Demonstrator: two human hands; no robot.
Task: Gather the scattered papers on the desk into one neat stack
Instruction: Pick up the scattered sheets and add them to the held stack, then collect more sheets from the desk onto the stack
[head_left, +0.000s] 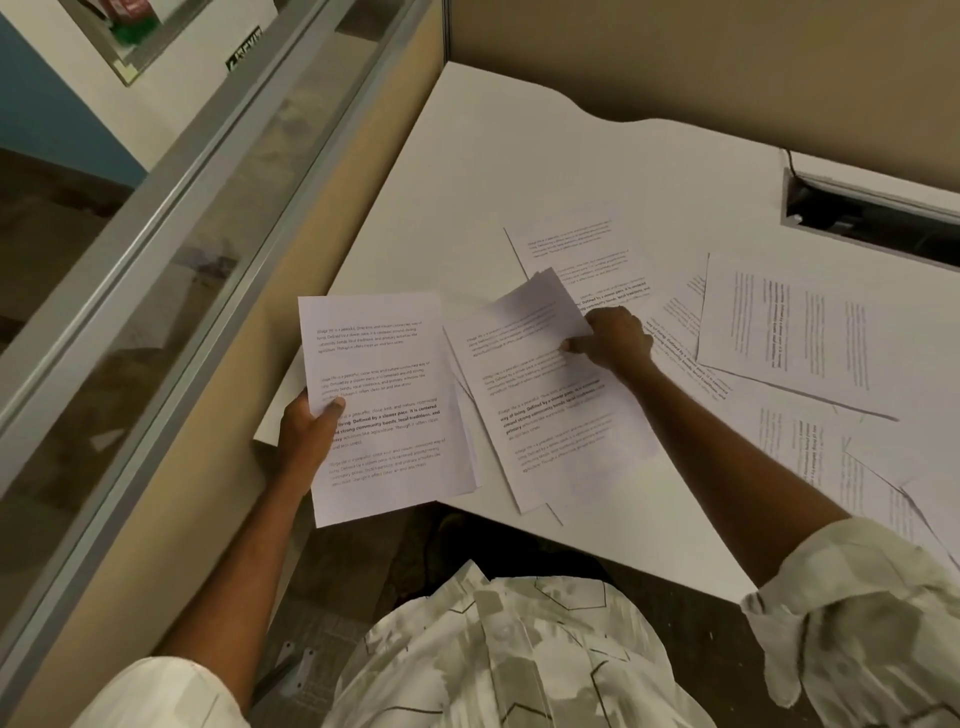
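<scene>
Clamping a sheaf, left grip; right grip pinches a page, print blurred.

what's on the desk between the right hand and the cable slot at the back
One printed sheet lies just beyond the right hand; past it, bare desk up to the cable slot, per the head view.

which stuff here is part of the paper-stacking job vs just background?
Job: held stack in left hand; sheet under right hand; loose sheets on desk.
Background: cable cutout, glass partition.
</scene>
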